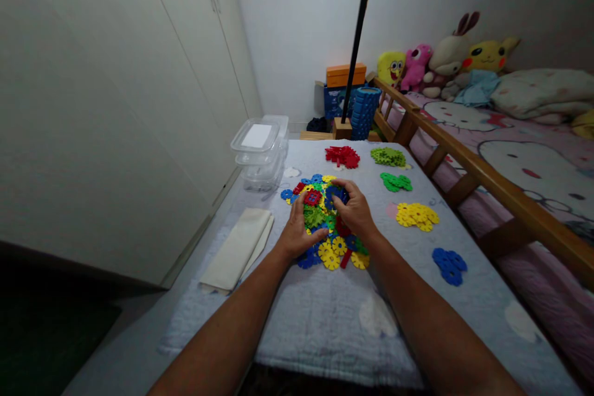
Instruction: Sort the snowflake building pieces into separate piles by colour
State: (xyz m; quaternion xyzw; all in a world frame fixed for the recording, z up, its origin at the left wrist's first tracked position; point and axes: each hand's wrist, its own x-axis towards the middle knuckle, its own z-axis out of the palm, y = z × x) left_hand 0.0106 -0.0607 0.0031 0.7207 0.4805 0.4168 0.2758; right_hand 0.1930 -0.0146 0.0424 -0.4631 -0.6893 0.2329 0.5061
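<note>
A mixed pile of plastic snowflake discs (330, 253) in yellow, blue, green and red lies in the middle of the table. My left hand (299, 232) rests against the pile's left side, fingers and thumb spread apart. On the right side, my right hand (353, 205) curls its thumb and fingers round blue snowflake discs (335, 197) at the top of the pile. Sorted by colour along the right are blue discs (449, 266), yellow discs (416, 216), green pieces (396, 182), light green pieces (388, 157) and red pieces (342, 156).
Stacked clear plastic boxes (256, 136) stand at the back left, with a folded cream cloth (239, 247) nearer me. A bed's wooden rail (464, 164) runs along the right edge. Behind the table rises a black lamp pole (357, 37). White cabinets (116, 105) border the left.
</note>
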